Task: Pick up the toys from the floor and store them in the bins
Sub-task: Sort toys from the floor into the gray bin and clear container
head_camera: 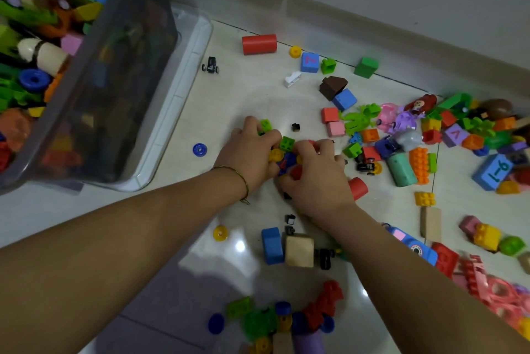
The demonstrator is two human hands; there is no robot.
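A clear plastic bin (pixel 129 67), packed with toys, stands at far left on the pale floor (pixel 243 81). To its right, the left hand (pixel 249 153) (a thin gold bracelet (pixel 235 173) at the wrist) curls its fingers around small bricks (pixel 286 143). The right hand (pixel 315 178) cups the same pile, fingers curled. Scattered toys (pixel 453 134) lie further right.

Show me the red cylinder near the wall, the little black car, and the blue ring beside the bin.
red cylinder (pixel 259 44), head view, middle of its curved side.
black car (pixel 210 65), head view, its body between the wheels.
blue ring (pixel 196 150), head view, its flat upper face.
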